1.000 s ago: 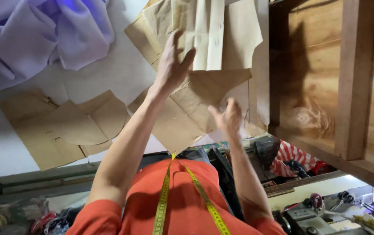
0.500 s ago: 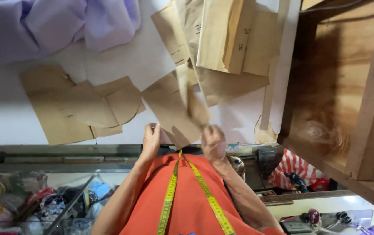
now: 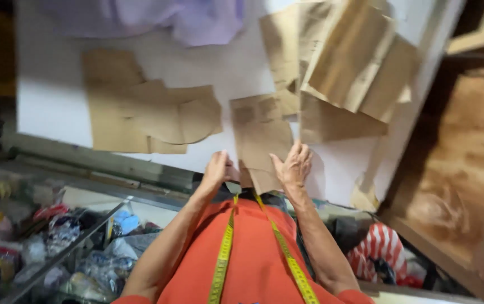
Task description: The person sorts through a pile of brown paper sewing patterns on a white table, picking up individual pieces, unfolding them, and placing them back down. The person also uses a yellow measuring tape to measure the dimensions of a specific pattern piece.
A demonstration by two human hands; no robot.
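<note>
A brown paper pattern piece (image 3: pixel 260 139) lies on the white table (image 3: pixel 50 101), its near end hanging over the edge close to my body. My left hand (image 3: pixel 217 170) grips its lower left corner. My right hand (image 3: pixel 294 165) holds its right edge, fingers spread on the paper. A yellow tape measure (image 3: pixel 223 254) hangs round my neck over an orange shirt.
More brown paper pieces (image 3: pixel 146 115) lie to the left, and a folded stack of them (image 3: pixel 349 67) lies at the upper right. Lilac cloth (image 3: pixel 191 19) lies at the far edge. A wooden cabinet (image 3: pixel 467 169) stands at right; a glass counter (image 3: pixel 56 242) with goods is lower left.
Both hands have drawn back from the far paper stack to the table's near edge. They now hold one paper piece close to my body.
</note>
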